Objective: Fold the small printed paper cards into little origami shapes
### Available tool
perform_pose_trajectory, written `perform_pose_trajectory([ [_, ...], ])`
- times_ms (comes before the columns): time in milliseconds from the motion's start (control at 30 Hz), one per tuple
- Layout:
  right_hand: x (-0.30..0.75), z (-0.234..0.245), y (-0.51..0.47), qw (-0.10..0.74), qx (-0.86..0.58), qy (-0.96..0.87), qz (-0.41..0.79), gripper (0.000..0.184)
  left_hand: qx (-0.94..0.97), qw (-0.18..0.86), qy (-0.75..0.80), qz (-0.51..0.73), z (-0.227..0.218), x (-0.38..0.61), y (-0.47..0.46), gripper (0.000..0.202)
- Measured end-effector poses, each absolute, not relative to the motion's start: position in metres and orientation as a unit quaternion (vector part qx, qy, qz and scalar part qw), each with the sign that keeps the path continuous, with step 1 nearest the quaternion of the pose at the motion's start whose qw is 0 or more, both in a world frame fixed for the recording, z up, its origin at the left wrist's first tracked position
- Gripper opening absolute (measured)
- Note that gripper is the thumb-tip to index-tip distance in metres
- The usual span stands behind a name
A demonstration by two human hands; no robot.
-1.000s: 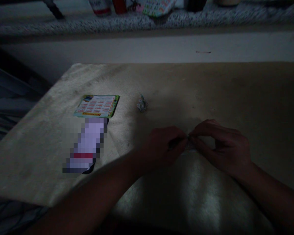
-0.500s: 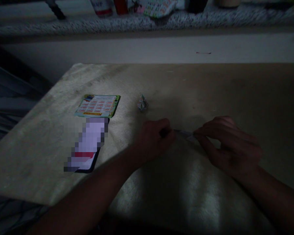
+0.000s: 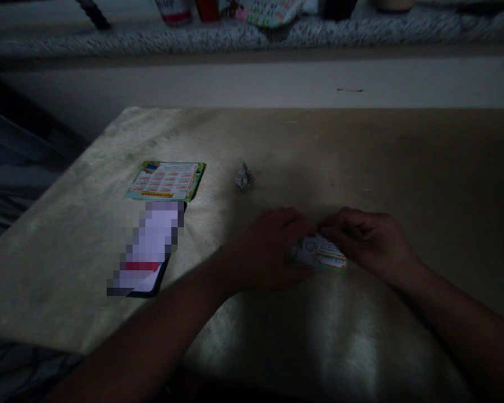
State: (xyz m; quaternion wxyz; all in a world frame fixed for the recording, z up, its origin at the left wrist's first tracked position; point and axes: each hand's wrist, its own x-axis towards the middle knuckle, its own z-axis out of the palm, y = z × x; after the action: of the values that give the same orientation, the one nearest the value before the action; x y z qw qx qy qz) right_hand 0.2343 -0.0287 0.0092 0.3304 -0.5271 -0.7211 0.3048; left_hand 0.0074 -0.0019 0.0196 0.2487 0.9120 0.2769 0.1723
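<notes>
A small printed card or paper (image 3: 331,253), with green edges and lines of text, lies low over the table between my hands. My left hand (image 3: 269,249) covers its left side, fingers along the upper edge and thumb by the lower edge. At its upper edge my right hand (image 3: 365,238) pinches with thumb and forefinger closed. Dim light and the fingers hide part of the card. Beyond my left hand stands a small crumpled or folded piece of printed paper (image 3: 244,178).
A calendar card (image 3: 166,180) with a green border lies on the table (image 3: 403,162) at the left. Just below it is a phone (image 3: 155,240), its lit screen pixelated. Behind the table, a speckled stone ledge (image 3: 218,40) carries several containers and a printed packet (image 3: 273,11).
Both hands have come closer together and the left hand has turned over the card. The card, earlier seen as a thin edge between the fingertips, now shows its printed face.
</notes>
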Motion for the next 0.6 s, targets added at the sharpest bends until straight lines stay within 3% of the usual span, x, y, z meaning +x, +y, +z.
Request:
perform_pose_trajectory([
  [100,0.234,0.0,-0.026,0.286,-0.492,-0.789,0.232,0.007,0.933,0.209,0.275,0.105,0.014,0.007,0.0,0.044],
  [200,0.237,0.0,-0.027,0.27,-0.467,-0.827,0.156,0.02,0.937,0.191,0.276,0.097,0.011,0.006,0.0,0.036],
  [333,0.242,0.008,-0.033,0.226,-0.412,-0.859,0.204,0.01,0.94,0.185,0.265,0.108,0.009,0.005,0.0,0.034],
  [467,0.245,0.012,-0.039,0.209,-0.391,-0.868,0.225,0.02,0.939,0.185,0.267,0.112,0.008,0.005,0.0,0.033],
  [600,0.246,0.011,-0.039,0.205,-0.392,-0.868,0.227,0.017,0.937,0.194,0.268,0.11,0.009,0.004,0.0,0.035],
])
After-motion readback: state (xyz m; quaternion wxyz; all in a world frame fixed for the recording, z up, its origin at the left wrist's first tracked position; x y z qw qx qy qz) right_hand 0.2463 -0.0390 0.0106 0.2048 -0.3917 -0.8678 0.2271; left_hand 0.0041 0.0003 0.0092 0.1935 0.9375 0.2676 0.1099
